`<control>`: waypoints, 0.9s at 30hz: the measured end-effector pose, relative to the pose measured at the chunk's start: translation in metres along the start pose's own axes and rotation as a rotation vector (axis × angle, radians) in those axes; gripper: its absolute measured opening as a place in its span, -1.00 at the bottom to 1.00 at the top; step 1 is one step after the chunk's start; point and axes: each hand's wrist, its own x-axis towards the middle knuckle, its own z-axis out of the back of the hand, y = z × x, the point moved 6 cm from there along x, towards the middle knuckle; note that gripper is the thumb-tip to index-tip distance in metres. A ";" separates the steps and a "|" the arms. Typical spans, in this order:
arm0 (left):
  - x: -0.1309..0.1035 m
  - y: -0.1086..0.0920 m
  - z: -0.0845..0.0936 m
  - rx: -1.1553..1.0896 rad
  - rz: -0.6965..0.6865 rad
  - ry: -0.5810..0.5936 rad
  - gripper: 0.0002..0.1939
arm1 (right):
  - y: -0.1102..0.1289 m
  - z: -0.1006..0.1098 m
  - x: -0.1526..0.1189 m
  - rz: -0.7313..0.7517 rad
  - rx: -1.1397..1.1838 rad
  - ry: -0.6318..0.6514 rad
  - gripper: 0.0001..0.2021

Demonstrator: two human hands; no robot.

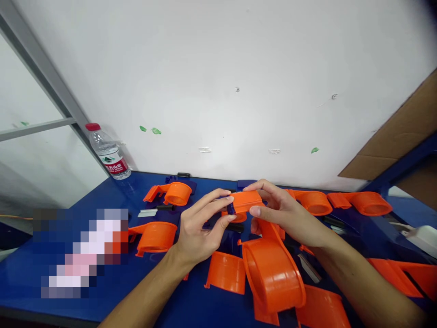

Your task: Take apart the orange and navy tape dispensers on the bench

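Above the middle of the blue table, an orange tape dispenser (273, 273) is held between both hands. Its flat head has a row of small teeth along the upper edge, and its round hub hangs below. My right hand (283, 207) grips the head from the right, thumb in front and fingers behind. My left hand (201, 225) pinches a dark blue piece (231, 206) against the head's left end, with thumb and fingertips. The fingers partly cover that piece, so its full shape is hidden.
More orange dispensers, such as one at the left (159, 237) and one at the far right (372, 203), lie about the blue table (112, 278). Loose metal blades (309, 269) and black pieces (165, 207) lie among them. A water bottle (109, 152) stands by the white wall (218, 91).
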 end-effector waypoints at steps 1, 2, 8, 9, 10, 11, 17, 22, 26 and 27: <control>0.001 -0.001 0.000 0.003 -0.005 0.005 -0.64 | -0.001 0.001 0.000 -0.004 0.000 0.003 -0.70; 0.001 -0.001 0.001 0.006 -0.009 0.007 -0.64 | -0.001 0.001 0.000 -0.009 0.001 0.003 -0.69; -0.004 0.005 -0.001 -0.018 0.044 -0.028 -0.65 | -0.001 -0.002 0.001 -0.008 0.038 -0.022 -0.65; -0.005 0.006 -0.001 -0.027 0.055 -0.035 -0.65 | -0.001 -0.002 0.001 -0.008 0.040 -0.024 -0.65; -0.006 0.006 -0.001 -0.033 0.061 -0.037 -0.64 | -0.001 -0.003 0.001 -0.010 0.041 -0.025 -0.65; -0.007 0.006 -0.001 -0.036 0.061 -0.033 -0.63 | 0.000 -0.003 0.001 -0.011 0.042 -0.024 -0.65; -0.003 0.008 -0.001 -0.043 0.062 0.044 -0.63 | -0.004 0.001 0.002 -0.021 0.036 -0.010 -0.66; -0.002 0.009 -0.002 -0.075 0.075 0.056 -0.64 | -0.005 0.002 0.002 -0.018 0.034 -0.001 -0.66; -0.003 0.008 -0.002 -0.092 0.093 -0.011 -0.63 | -0.004 0.001 0.002 -0.011 0.016 -0.028 -0.66; -0.004 0.008 -0.002 -0.089 0.093 -0.013 -0.63 | -0.004 0.001 0.002 -0.013 0.014 -0.030 -0.66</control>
